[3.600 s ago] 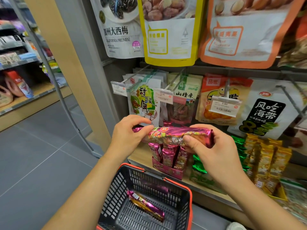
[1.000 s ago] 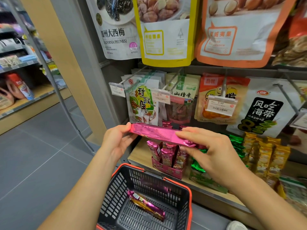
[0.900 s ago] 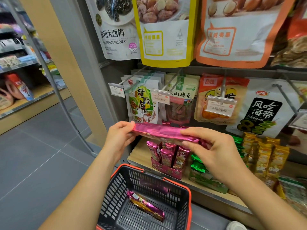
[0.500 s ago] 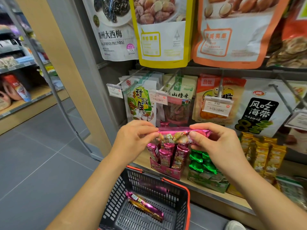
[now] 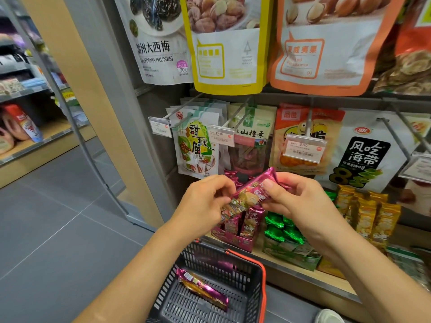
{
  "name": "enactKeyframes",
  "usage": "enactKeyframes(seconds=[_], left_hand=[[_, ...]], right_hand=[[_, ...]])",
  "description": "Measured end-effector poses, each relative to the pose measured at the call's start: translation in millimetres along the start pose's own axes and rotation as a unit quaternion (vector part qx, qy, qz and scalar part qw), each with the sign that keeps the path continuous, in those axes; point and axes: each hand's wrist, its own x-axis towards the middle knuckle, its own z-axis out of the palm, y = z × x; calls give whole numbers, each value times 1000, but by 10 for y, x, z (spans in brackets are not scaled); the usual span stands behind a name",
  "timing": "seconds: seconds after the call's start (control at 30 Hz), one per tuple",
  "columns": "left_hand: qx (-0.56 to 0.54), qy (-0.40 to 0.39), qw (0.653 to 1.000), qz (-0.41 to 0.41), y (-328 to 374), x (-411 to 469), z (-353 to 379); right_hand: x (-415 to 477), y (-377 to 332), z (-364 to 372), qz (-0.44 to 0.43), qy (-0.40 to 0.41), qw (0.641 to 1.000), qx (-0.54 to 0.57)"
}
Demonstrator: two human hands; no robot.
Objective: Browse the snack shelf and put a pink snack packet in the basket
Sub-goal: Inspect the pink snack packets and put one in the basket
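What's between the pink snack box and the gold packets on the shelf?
Green foil packets, in the head view, between the pink snack box and the gold packets.

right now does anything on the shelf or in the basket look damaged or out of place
Nothing stands out. Hanging bags sit straight on their hooks, and one pink packet lies flat in the basket. The pink snack packet pinched between the left hand and right hand is tilted but looks intact.

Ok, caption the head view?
Left hand and right hand grip a pink foil snack packet above a grey plastic basket holding another packet.
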Motion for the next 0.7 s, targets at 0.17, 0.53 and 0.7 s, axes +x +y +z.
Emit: enactKeyframes(seconds=[0.17, 0.53, 0.7], left_hand=[[-88, -4, 996, -26, 126, -24, 66], [-147, -17, 986, -81, 280, 23, 71], [-227, -39, 971, -58, 329, 69, 19]], right_hand=[[-11, -15, -44, 50, -70, 996, -7], [-28, -69, -36, -11, -57, 991, -124], [-35, -53, -46, -17, -35, 989, -143]])
